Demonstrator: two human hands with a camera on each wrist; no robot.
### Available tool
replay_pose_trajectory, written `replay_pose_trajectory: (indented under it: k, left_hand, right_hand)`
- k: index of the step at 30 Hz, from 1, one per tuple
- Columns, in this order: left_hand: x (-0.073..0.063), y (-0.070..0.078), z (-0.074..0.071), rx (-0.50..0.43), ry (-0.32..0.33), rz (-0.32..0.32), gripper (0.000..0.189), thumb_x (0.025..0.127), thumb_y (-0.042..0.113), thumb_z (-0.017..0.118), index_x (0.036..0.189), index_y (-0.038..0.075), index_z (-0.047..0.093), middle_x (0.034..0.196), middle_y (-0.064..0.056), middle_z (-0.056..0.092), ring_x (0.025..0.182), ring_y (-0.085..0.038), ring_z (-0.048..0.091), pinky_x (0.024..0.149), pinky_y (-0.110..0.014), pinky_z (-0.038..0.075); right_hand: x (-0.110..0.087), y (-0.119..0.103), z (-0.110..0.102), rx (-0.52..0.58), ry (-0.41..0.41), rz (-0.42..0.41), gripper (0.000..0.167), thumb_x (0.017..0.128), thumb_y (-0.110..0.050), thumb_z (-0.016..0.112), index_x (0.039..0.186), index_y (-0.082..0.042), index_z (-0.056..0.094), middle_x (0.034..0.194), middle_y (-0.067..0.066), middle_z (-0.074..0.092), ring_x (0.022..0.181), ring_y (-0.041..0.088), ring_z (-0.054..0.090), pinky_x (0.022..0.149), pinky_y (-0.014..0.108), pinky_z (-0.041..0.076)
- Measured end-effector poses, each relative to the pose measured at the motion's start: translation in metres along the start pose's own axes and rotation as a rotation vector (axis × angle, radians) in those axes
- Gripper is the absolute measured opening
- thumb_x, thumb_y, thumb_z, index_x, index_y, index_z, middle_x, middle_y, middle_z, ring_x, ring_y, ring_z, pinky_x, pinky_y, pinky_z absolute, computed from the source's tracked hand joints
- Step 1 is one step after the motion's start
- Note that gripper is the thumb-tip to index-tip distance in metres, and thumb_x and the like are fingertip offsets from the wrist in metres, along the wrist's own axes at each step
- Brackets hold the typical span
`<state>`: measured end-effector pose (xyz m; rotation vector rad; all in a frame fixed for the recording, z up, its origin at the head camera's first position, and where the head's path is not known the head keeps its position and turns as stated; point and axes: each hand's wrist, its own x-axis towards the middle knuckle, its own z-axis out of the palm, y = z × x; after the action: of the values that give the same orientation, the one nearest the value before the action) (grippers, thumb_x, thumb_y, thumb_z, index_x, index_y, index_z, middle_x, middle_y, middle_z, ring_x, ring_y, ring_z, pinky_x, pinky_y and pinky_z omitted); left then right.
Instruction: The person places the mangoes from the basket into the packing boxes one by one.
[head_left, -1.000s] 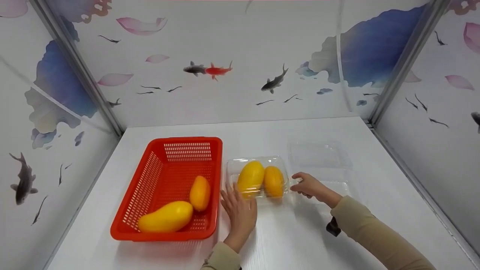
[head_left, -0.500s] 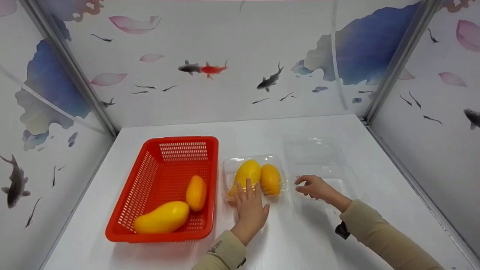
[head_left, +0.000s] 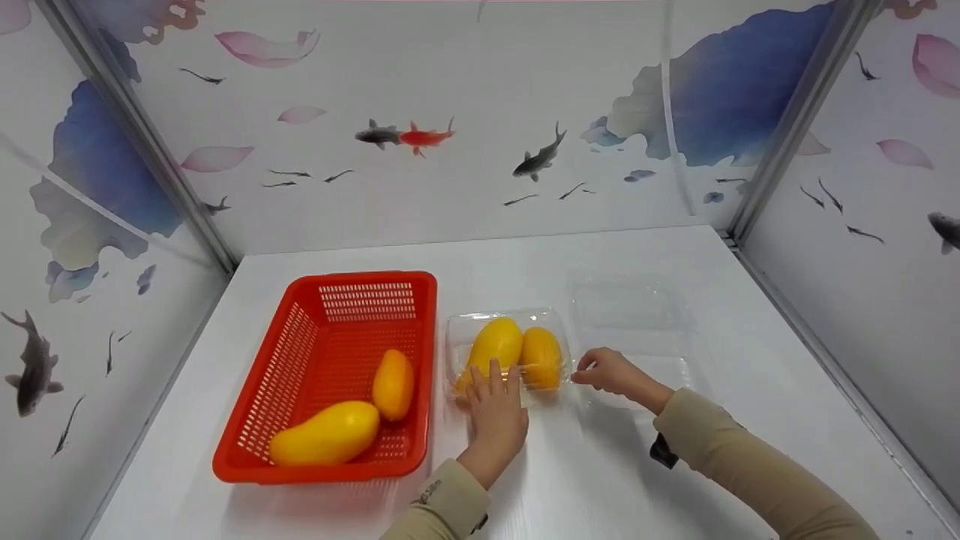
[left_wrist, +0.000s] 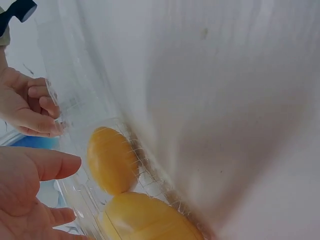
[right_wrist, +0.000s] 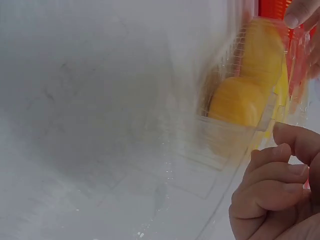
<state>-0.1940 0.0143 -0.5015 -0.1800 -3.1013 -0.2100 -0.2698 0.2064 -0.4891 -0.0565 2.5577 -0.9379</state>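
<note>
The left hand has its fingers straight and somewhat spread, resting at the near side of a clear box and gripping nothing. In the head view, this box stands on the table and looks wider from left to right. Inside, the larger mango leans, its far end toward the right; the smaller mango points almost straight away from the person. The right hand, its fingers bent, is at the box's right edge; I cannot tell if it pinches the plastic. A red basket holding two other mangoes is close on the left, and a second clear box lies unfolded on the right, partly behind the right hand. In the left wrist view, both boxed mangoes show through plastic. In the right wrist view, blurred plastic lies beside the bent fingers.
</note>
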Motion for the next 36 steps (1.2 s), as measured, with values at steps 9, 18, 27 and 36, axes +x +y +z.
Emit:
replay_pose_trajectory:
  k: [9,18,27,36]
  left_hand:
    - [0.001,-0.003,0.001,0.049,-0.008,0.017,0.06,0.087,0.032,0.06,0.139,0.015,0.038,0.146,-0.015,0.03,0.13,-0.045,0.027,0.102,-0.051,0.032]
    - [0.004,-0.005,0.001,0.075,-0.036,-0.004,0.06,0.088,0.033,0.058,0.141,0.017,0.036,0.147,-0.015,0.027,0.131,-0.045,0.025,0.102,-0.051,0.032]
    - [0.004,-0.006,-0.001,0.159,-0.031,-0.021,0.056,0.091,0.033,0.053,0.142,0.018,0.035,0.147,-0.015,0.028,0.13,-0.045,0.028,0.1,-0.048,0.036]
    - [0.005,-0.008,0.0,0.13,-0.047,-0.012,0.058,0.09,0.03,0.054,0.143,0.018,0.033,0.148,-0.014,0.026,0.132,-0.045,0.025,0.101,-0.049,0.034]
  right_hand:
    - [0.005,-0.008,-0.001,-0.072,-0.05,-0.032,0.016,0.082,-0.018,0.066,0.08,-0.004,0.058,0.066,0.002,0.049,0.06,0.014,0.043,0.054,0.023,0.038]
    - [0.006,-0.009,0.004,-0.028,-0.044,-0.009,0.021,0.084,-0.02,0.064,0.092,0.0,0.062,0.066,0.002,0.052,0.053,0.012,0.041,0.049,0.022,0.038]
    - [0.01,-0.007,0.004,0.072,-0.147,0.012,0.027,0.086,-0.022,0.06,0.088,0.004,0.065,0.049,-0.002,0.04,0.04,0.009,0.027,0.04,0.019,0.024]
    - [0.014,-0.002,0.0,0.199,-0.252,0.005,0.026,0.088,-0.019,0.058,0.065,-0.006,0.054,0.05,-0.003,0.037,0.041,0.008,0.027,0.043,0.019,0.025]
